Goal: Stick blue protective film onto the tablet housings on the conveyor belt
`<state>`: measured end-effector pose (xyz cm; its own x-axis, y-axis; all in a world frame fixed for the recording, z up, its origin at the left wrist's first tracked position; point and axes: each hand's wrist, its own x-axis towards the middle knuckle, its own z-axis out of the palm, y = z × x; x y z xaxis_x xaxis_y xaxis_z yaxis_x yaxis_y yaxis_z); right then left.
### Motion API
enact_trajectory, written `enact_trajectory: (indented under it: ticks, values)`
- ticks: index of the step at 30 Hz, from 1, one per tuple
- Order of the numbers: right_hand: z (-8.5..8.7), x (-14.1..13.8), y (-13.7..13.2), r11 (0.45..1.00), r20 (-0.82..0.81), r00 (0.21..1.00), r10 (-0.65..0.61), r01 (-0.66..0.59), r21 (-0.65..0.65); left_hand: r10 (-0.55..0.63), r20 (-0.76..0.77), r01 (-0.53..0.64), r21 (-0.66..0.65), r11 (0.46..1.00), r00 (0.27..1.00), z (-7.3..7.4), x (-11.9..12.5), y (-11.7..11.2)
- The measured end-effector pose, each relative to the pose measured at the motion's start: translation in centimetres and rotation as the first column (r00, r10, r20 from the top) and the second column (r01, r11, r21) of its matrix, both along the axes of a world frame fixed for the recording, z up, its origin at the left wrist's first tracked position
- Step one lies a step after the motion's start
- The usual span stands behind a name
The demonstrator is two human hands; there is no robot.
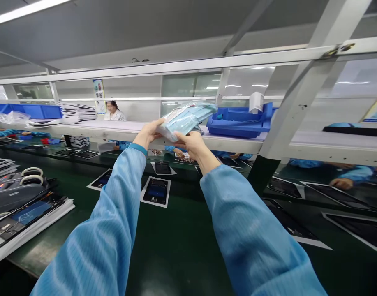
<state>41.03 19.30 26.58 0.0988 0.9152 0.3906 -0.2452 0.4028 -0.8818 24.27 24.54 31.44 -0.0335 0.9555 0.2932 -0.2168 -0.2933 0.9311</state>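
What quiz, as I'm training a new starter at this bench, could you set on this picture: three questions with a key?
1. Which thing do the left hand and right hand hold together?
A) A blue bin
B) A clear plastic packet with light-blue contents
C) A fluorescent light
2. True or false: the packet lies flat on the green bench.
3. Fill in: the tape dispenser stands toward the person's ____ side.

Key: 1. B; 2. False, it is held up at shelf height; 3. left
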Motion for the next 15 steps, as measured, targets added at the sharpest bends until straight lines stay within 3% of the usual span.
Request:
enact_trajectory:
  ticks: [3, 7, 10, 13, 15]
  values:
    - [-1.1, -0.1, -0.5, 0.998, -0.046, 0.998, 0.049, -0.047, 0.037, -0.025, 0.012, 0.024, 0.071, 0.997, 1.000, -2.7, -0.6, -1.5]
    - [-3.8, -0.6, -2.3, 0.996, -0.182, 0.982, 0.048, -0.033, 0.087, 0.029, -0.012, -0.027, 0.140, 0.990, 1.000, -9.5, -2.3, -6.5]
    - [-8.8, -1.2, -5.8, 0.994, -0.156, 0.982, 0.106, -0.104, 0.020, 0.002, -0.119, 0.010, 0.098, 0.995, 0.993, -15.7, -4.9, -11.7]
    - [-15.6, -2.1, -10.4, 0.976, -0.126, 0.980, 0.153, -0.170, -0.138, -0.160, -0.292, 0.156, -0.039, 0.987, 0.943, -21.4, -7.7, -16.5]
    - [-19.9, -2.9, -13.1, 0.949, -0.110, 0.977, 0.183, -0.205, -0.239, -0.258, -0.312, 0.215, -0.165, 0.963, 0.914, -24.6, -9.0, -18.9]
